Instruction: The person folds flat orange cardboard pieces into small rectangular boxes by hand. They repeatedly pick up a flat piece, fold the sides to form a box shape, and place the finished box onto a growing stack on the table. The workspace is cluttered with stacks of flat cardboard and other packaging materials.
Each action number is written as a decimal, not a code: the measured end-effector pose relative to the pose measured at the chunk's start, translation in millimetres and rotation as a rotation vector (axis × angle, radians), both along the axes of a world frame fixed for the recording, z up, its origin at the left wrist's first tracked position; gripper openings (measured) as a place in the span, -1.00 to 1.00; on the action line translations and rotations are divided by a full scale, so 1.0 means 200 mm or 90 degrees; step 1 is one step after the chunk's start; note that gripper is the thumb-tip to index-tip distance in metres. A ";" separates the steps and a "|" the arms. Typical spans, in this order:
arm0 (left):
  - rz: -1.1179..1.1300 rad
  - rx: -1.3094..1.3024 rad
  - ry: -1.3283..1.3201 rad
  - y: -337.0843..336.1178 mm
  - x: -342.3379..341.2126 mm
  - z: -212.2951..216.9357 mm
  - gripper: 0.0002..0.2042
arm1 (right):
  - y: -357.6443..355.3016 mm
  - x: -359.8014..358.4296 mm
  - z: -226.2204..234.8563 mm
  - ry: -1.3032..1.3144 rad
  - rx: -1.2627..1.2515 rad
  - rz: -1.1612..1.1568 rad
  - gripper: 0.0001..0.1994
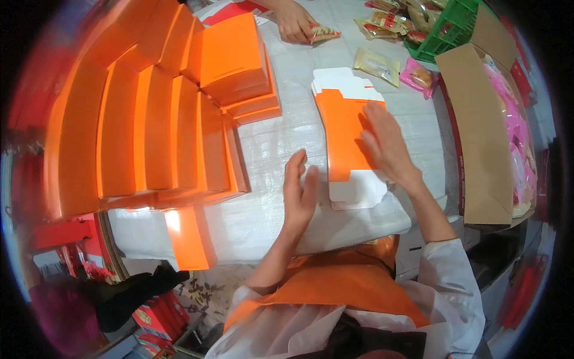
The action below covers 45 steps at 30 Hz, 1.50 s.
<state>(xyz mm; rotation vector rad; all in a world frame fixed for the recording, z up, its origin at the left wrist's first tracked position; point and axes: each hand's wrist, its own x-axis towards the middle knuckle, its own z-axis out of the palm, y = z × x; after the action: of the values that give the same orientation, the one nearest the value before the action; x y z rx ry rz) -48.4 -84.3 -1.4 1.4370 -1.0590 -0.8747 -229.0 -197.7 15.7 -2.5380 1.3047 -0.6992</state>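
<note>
A stack of flat, unfolded orange cartons (347,128) with white end flaps lies in front of me on the table. Over its right edge is my right hand (387,143), fingers stretched out and holding nothing; I cannot tell whether it touches the top carton. My left hand (301,191) is held up just left of the stack's near end, its fingers apart and nothing in them.
Folded orange boxes (155,131) stand in rows at the left. Another person's hand (293,23) holds a small packet (324,34) at the far side. Wrapped snacks (376,64), a green crate (442,33) and an open cardboard box (478,143) of pink packets occupy the right.
</note>
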 end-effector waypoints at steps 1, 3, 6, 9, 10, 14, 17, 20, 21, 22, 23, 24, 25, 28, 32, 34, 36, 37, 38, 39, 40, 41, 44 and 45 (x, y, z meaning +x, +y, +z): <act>-0.016 -0.005 -0.058 -0.07 -0.04 -0.04 -0.61 | 0.05 -0.02 -0.06 0.095 -0.025 -0.009 -0.50; -0.045 -0.016 -0.179 -0.20 -0.14 -0.13 -0.52 | 0.11 -0.04 -0.12 0.195 -0.044 -0.006 -0.44; -0.174 0.022 -0.142 -0.29 -0.14 -0.06 -0.51 | 0.13 0.05 -0.12 0.131 -0.005 0.017 -0.43; -0.094 -0.004 -0.257 -0.26 -0.17 -0.04 -0.61 | 0.12 0.05 -0.13 0.062 -0.045 0.048 -0.43; -0.068 -0.014 -0.181 -0.25 -0.18 -0.01 -0.63 | 0.12 0.04 -0.13 0.045 -0.050 0.057 -0.44; -0.022 0.050 0.179 -0.24 -0.19 0.11 -0.70 | 0.13 -0.01 -0.07 -0.051 -0.067 0.206 -0.54; -0.009 0.100 0.266 -0.22 -0.15 0.17 -0.73 | 0.26 -0.05 0.02 -0.178 -0.071 0.287 -0.63; 0.046 0.009 0.417 -0.20 -0.12 0.22 -0.69 | 0.48 -0.11 0.06 -0.418 0.221 0.232 -0.72; 0.077 -0.043 0.492 -0.18 -0.10 0.25 -0.66 | 0.56 -0.11 0.09 -0.513 0.417 0.169 -0.74; 0.078 -0.058 0.504 -0.17 -0.10 0.26 -0.62 | 0.60 -0.12 0.10 -0.598 0.613 0.091 -0.75; 0.079 -0.073 0.516 -0.15 -0.10 0.27 -0.59 | 0.62 -0.12 0.04 -0.670 0.659 0.063 -0.73; 0.084 -0.087 0.525 -0.14 -0.10 0.28 -0.55 | 0.62 -0.10 0.04 -0.728 0.690 0.013 -0.72; 0.086 -0.077 0.497 -0.11 -0.11 0.27 -0.54 | 0.61 -0.08 0.04 -0.786 0.720 -0.039 -0.71; 0.075 -0.046 0.412 -0.05 -0.14 0.23 -0.52 | 0.58 -0.06 0.03 -0.990 0.813 -0.027 -0.62; -0.046 0.049 0.306 0.03 -0.15 0.14 -0.54 | 0.67 0.01 0.07 -1.183 0.916 -0.012 -0.60; -0.072 0.079 0.250 0.07 -0.16 0.12 -0.55 | 0.70 0.08 0.06 -1.163 0.863 -0.056 -0.59; -0.030 0.066 0.193 0.09 -0.18 0.14 -0.55 | 0.71 0.12 -0.01 -1.075 0.730 -0.107 -0.59; -0.017 0.049 0.199 0.09 -0.19 0.16 -0.58 | 0.71 0.11 -0.01 -0.928 0.686 -0.074 -0.59; -0.006 0.031 0.204 0.10 -0.20 0.18 -0.60 | 0.70 0.09 0.00 -0.783 0.638 -0.042 -0.59; 0.028 0.010 0.198 0.12 -0.26 0.20 -0.61 | 0.69 0.08 0.02 -0.637 0.586 -0.013 -0.58; 0.062 -0.012 0.192 0.13 -0.29 0.21 -0.62 | 0.69 0.09 0.03 -0.615 0.567 0.003 -0.61; 0.029 0.012 0.216 0.14 -0.27 0.22 -0.64 | 0.69 0.10 0.05 -0.593 0.548 0.019 -0.64; -0.038 0.072 0.290 0.15 -0.20 0.25 -0.68 | 0.70 0.07 0.04 -0.553 0.696 0.075 -0.72; -0.030 0.087 0.316 0.15 -0.17 0.24 -0.70 | 0.71 0.06 0.04 -0.540 0.783 0.099 -0.75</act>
<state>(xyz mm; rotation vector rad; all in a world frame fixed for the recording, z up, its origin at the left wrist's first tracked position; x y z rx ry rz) -83.3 -53.9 45.7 1.2156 -0.6682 -1.2775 -216.4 -56.2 23.0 -1.1212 0.7794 -0.5492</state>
